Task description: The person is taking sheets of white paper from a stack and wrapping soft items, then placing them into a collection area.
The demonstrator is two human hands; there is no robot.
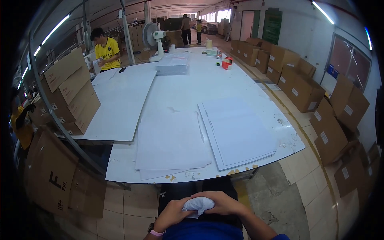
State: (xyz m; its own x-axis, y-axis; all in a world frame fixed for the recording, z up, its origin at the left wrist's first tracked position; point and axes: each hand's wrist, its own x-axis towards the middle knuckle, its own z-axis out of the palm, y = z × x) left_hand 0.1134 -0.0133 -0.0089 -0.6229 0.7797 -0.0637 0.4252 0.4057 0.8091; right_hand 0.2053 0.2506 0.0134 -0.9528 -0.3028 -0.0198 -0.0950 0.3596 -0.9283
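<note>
Close to my body, below the table's front edge, I hold a small bundle wrapped in white paper (199, 204). My left hand (174, 213) is closed round its left side, and my right hand (222, 203) grips it from the right and over the top. What lies inside the wrapping is hidden. Ahead of my hands, a loose stack of thin white paper sheets (170, 146) rests on the white table (192, 86). Beside it on the right lies a thicker, neater stack of white sheets (238, 132), slightly turned.
Flattened cardboard boxes (70, 94) lean at the left by a metal post (54, 110). A fan (154, 40), a packed paper stack (173, 65) and a red tape dispenser (227, 63) stand farther back. Cartons (300, 88) line the right wall. A co-worker in yellow (107, 52) works at the far left.
</note>
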